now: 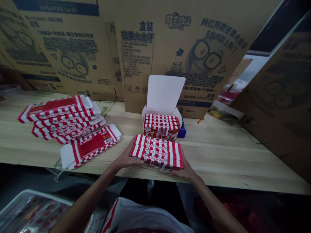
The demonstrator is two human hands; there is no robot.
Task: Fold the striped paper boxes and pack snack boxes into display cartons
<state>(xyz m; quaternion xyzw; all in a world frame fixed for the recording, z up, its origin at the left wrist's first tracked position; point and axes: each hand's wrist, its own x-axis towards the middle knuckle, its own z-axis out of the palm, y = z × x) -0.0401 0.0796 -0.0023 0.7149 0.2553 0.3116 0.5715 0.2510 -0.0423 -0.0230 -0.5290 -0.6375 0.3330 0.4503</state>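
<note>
Between my two hands is a row of small red-and-white striped boxes, pressed together at both ends. My left hand grips its left end, and my right hand closes on the right end. Just beyond it stands an open white display carton with its lid flap raised. Inside that carton sits another row of striped boxes. The held row is at the carton's near side, partly covering its front; whether they touch I cannot tell.
Flattened striped cartons lie piled on the left of the wooden table. Large brown cardboard boxes wall off the back. A blue object sits beside the display carton. Below left is a white bin with wrapped items.
</note>
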